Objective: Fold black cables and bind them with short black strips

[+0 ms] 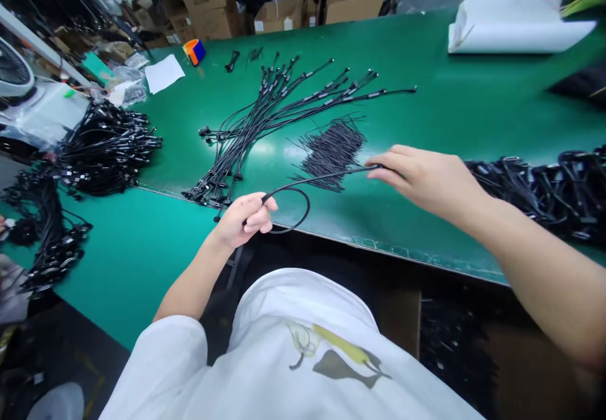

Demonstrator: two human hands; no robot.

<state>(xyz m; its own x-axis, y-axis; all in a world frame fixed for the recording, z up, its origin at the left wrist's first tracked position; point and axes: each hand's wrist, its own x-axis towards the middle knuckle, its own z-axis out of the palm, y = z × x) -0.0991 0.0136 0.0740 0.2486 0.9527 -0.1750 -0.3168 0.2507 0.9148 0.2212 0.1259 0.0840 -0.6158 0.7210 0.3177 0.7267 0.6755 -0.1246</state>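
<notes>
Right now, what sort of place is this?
Probably a factory or workshop bench for cable assembly: a green work table with bundles of black cables, a pile of short ties, cardboard boxes behind, the left hand and right hand holding one looped cable.

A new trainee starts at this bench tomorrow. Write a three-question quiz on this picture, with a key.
1. True or false: the left hand grips a black cable that curls into a loop beside it.
2. Which lies closest to the fingertips of the right hand? A: a pair of scissors. B: a pile of short black ties. C: a screwdriver.
3. What colour is the table top?
Key: 1 true; 2 B; 3 green.
</notes>
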